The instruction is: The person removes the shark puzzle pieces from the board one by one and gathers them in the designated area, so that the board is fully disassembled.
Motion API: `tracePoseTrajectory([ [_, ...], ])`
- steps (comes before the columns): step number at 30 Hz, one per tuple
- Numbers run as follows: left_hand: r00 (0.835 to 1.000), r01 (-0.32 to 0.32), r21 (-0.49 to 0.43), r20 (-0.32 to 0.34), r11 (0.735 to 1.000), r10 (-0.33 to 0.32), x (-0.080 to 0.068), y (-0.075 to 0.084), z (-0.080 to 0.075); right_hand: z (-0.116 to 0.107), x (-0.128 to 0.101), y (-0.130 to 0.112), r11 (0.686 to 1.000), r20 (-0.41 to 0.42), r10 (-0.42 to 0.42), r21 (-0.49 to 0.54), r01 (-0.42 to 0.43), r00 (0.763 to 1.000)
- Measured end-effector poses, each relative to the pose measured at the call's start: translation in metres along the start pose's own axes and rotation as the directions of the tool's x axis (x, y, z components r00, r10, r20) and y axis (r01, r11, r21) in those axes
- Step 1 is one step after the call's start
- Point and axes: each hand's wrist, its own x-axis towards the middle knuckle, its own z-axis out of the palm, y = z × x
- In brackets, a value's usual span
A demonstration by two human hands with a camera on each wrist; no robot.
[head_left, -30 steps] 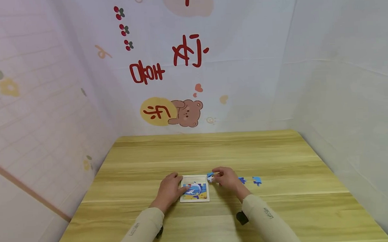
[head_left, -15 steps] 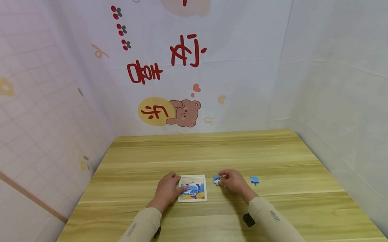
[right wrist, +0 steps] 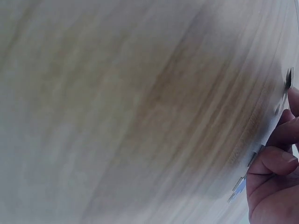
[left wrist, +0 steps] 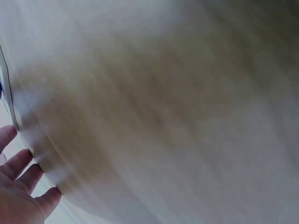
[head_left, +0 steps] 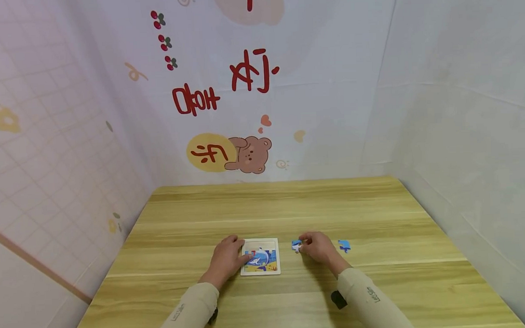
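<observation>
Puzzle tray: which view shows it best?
Head view: nearly all of the puzzle tray shows, the left hand covering only part of its left side. The left wrist view catches a sliver at its left border; in the right wrist view I can't discern it.

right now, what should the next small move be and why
I'd probably bring the puzzle piece left over the frame: the right hand pinches it to the frame's right, the far strip inside shows bare, and the left hand rests on the frame's left edge.

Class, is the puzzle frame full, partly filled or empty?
Partly filled: in the puzzle frame, a bare strip shows beyond the dolphin pieces.
</observation>
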Motion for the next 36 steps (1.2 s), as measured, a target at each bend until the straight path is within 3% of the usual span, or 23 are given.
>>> tracePoseTrajectory([
  [6, 1.0, -0.003, 0.001, 0.0, 1.0, 0.003, 0.0, 0.003, 0.0, -0.001, -0.001, 0.004, 0.999, 0.003, -0.013, -0.036, 0.013, 1.0],
  [14, 1.0, 0.002, -0.005, 0.007, 1.0, -0.002, 0.0, 0.006, -0.001, -0.004, -0.001, 0.005, 1.0, 0.006, -0.001, -0.006, 0.001, 1.0],
  [24, 0.999, 0.037, -0.023, 0.027, 0.999, -0.036, 0.001, 0.007, -0.004, -0.001, -0.002, -0.015, 0.996, -0.002, 0.026, 0.087, -0.025, 1.0],
  [29, 0.997, 0.069, -0.062, 0.039, 0.996, -0.066, 0.003, 0.011, -0.004, 0.006, -0.004, -0.024, 0.997, -0.003, -0.013, 0.079, 0.014, 1.0],
  [32, 0.999, 0.049, -0.09, 0.019, 0.995, -0.048, 0.0, 0.014, -0.003, 0.012, -0.007, -0.03, 0.995, 0.011, -0.041, 0.089, 0.039, 0.999],
  [36, 0.999, -0.028, -0.12, -0.023, 0.992, 0.026, -0.005, 0.022, -0.001, 0.02, -0.011, -0.036, 0.989, 0.03, -0.087, 0.119, 0.083, 0.996],
])
